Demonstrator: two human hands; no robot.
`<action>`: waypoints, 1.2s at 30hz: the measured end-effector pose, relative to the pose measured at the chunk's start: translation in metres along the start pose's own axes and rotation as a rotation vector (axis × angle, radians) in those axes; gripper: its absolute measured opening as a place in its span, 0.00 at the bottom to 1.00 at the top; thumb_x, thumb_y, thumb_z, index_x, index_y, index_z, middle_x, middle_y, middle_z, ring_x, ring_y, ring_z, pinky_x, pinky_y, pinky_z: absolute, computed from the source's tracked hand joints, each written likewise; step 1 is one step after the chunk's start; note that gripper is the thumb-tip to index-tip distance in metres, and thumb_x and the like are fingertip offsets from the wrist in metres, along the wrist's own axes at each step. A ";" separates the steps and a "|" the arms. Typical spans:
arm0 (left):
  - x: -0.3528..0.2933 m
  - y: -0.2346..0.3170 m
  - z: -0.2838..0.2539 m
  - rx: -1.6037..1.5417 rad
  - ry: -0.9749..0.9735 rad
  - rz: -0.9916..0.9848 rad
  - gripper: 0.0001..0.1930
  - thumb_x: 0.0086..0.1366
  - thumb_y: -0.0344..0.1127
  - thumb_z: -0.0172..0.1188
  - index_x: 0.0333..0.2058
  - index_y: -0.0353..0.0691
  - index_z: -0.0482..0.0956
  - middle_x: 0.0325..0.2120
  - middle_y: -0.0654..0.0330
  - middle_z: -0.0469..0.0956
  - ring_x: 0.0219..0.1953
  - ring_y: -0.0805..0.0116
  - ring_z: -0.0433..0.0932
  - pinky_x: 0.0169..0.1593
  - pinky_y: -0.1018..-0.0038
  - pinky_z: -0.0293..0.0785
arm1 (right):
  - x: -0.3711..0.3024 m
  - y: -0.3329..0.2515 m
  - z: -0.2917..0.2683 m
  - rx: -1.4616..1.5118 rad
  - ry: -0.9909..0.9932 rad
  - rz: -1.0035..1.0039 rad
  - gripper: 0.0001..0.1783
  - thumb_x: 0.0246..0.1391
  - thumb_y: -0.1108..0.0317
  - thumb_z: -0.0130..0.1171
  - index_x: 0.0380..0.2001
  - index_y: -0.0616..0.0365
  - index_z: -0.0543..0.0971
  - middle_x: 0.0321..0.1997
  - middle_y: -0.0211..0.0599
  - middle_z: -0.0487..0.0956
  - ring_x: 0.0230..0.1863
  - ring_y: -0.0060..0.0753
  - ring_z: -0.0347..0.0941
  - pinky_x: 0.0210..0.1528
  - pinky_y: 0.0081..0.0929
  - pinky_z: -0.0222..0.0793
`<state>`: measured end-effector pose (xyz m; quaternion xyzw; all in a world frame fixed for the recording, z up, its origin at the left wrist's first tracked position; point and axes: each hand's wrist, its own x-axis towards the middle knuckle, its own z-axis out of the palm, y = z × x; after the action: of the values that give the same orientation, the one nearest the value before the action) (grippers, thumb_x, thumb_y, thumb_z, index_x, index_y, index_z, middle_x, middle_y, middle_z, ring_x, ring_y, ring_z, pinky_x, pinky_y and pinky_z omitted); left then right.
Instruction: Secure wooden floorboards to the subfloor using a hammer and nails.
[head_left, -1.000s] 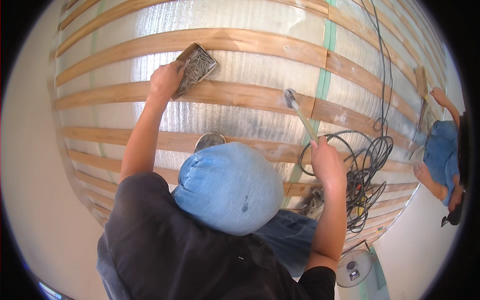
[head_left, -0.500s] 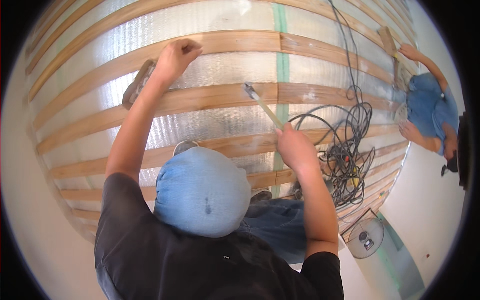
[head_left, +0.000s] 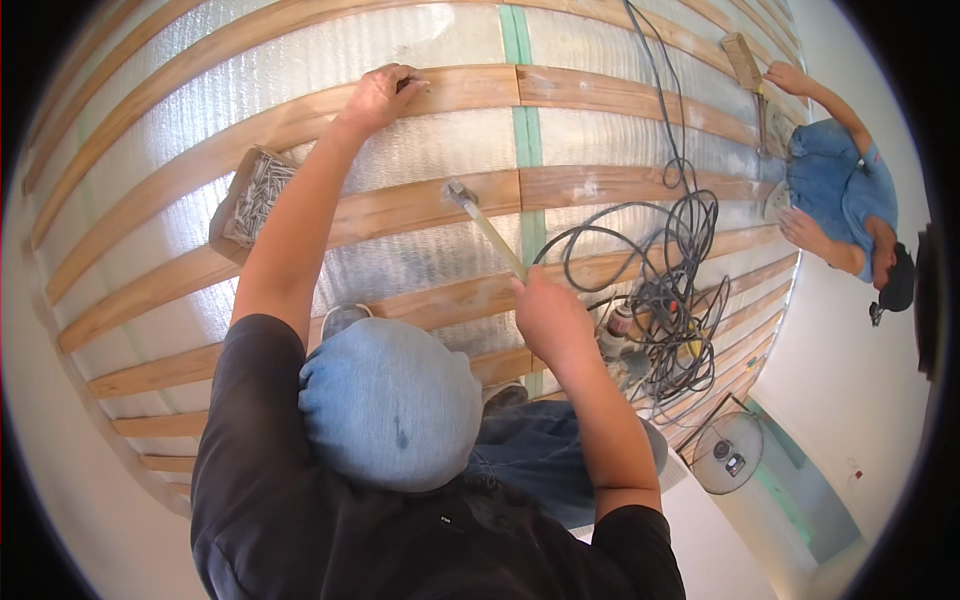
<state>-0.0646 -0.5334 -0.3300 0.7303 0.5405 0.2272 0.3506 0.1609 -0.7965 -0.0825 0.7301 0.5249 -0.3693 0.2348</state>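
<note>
My left hand [head_left: 383,97] rests on a wooden batten [head_left: 470,88], its fingers pinched close to the wood. Something small and dark shows between the fingertips, too small to name for certain. My right hand [head_left: 555,318] is wrapped around the pale handle of a hammer [head_left: 492,232]. The metal hammer head is over the batten below, nearer to me. Beside my left forearm, an open cardboard box [head_left: 226,222] full of nails [head_left: 262,192] sits across the battens.
Tangled black cables [head_left: 690,300] lie right of my right hand, with a bottle [head_left: 618,322] among them. A co-worker in blue [head_left: 835,190] crouches at the far right by another box [head_left: 741,60]. Silvery foil [head_left: 380,265] spans between battens. A round fan [head_left: 728,452] stands lower right.
My left hand has shifted right along the batten and its fingers now meet the wood. The hammer has moved a little left and down. The nails in the box have come into sight.
</note>
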 end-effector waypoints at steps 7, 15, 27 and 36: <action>0.005 0.013 -0.002 0.152 -0.099 0.099 0.10 0.69 0.38 0.66 0.41 0.38 0.86 0.37 0.53 0.86 0.37 0.60 0.86 0.46 0.69 0.85 | 0.002 0.001 -0.002 -0.009 -0.023 -0.002 0.21 0.76 0.53 0.43 0.46 0.64 0.71 0.34 0.63 0.83 0.39 0.70 0.80 0.44 0.62 0.74; 0.009 0.024 -0.002 0.180 -0.174 0.052 0.09 0.68 0.37 0.66 0.43 0.41 0.88 0.40 0.54 0.85 0.40 0.58 0.86 0.48 0.66 0.84 | 0.003 0.004 0.000 0.006 -0.043 -0.005 0.21 0.75 0.54 0.43 0.47 0.64 0.70 0.33 0.63 0.83 0.39 0.70 0.80 0.43 0.62 0.74; -0.009 0.001 0.031 0.090 0.057 0.151 0.15 0.69 0.42 0.65 0.54 0.53 0.85 0.47 0.66 0.85 0.44 0.63 0.84 0.51 0.66 0.82 | 0.014 0.021 0.028 0.303 0.025 -0.111 0.24 0.74 0.53 0.48 0.52 0.67 0.72 0.35 0.64 0.81 0.37 0.67 0.80 0.42 0.55 0.74; -0.007 0.022 0.011 -0.190 -0.047 -0.096 0.28 0.66 0.41 0.69 0.65 0.60 0.74 0.41 0.66 0.87 0.42 0.68 0.85 0.49 0.69 0.83 | 0.118 -0.023 0.056 0.854 0.349 -0.377 0.22 0.76 0.51 0.47 0.45 0.62 0.75 0.23 0.25 0.68 0.22 0.17 0.64 0.25 0.23 0.63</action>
<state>-0.0449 -0.5469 -0.3202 0.6722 0.5426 0.2431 0.4412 0.1434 -0.7596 -0.2091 0.7045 0.4810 -0.4595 -0.2476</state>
